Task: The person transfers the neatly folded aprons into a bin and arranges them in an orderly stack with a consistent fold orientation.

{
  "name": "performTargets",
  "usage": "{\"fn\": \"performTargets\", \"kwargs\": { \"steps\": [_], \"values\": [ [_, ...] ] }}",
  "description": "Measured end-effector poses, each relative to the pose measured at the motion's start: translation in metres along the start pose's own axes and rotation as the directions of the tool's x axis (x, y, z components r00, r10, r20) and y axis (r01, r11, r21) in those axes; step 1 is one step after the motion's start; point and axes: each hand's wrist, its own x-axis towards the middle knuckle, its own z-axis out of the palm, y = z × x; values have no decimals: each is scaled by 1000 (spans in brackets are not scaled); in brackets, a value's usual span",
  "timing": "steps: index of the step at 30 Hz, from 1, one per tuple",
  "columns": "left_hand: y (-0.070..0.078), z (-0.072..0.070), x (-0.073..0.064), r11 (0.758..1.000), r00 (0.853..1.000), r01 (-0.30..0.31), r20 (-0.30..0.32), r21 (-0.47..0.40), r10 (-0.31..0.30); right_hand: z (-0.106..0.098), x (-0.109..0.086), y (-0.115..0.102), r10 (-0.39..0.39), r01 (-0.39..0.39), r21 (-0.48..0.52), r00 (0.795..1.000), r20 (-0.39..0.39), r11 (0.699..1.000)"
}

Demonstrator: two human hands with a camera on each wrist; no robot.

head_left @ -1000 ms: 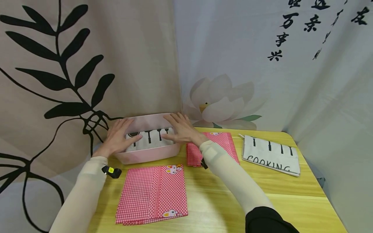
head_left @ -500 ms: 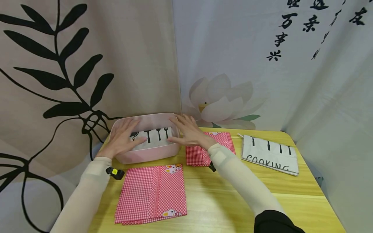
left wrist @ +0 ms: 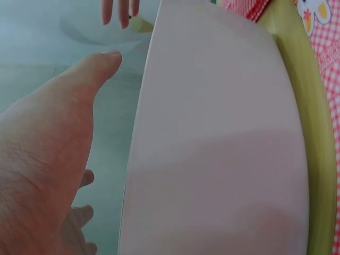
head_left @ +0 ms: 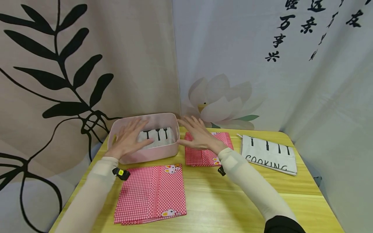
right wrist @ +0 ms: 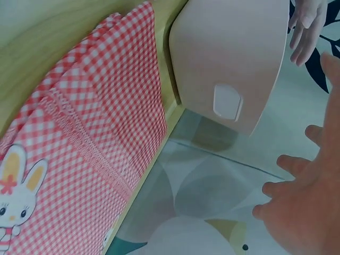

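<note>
Toward seven o'clock in my head view, nearest my body, a folded red-checked cloth (head_left: 140,191) lay on the yellow table (head_left: 215,207). Beyond it, at four, lay the white COOKING cloth (head_left: 268,153); at five, partly hidden by my right wrist, a second checked cloth (head_left: 199,158). My right hand (head_left: 199,136) gripped nothing, its straight fingers apart, just beside the right end of the pink box (head_left: 157,152). That box stood at eight, with a utensil-printed cloth (head_left: 154,141) lying inside. My left hand (head_left: 127,139) gripped nothing either, fingers straight and thumb spread, over the box's left part; whether it touched the rim I could not tell. Farthest off, the curtain (head_left: 140,64) bore a pale lotus (head_left: 222,108) at two and a black plant (head_left: 61,60) at ten.
</note>
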Motion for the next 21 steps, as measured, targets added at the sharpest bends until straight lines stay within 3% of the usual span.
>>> {"fn": "performTargets", "kwargs": {
  "steps": [10, 21],
  "values": [
    [15, 10, 9, 999, 999, -30, 20, 20, 29, -4, -23, 12, -2, 2, 9, 1000, -20, 1000],
    [34, 20, 18, 997, 997, -76, 26, -25, 77, -7, -49, 26, 34, -34, 10, 999, -36, 999]
  ]
}}
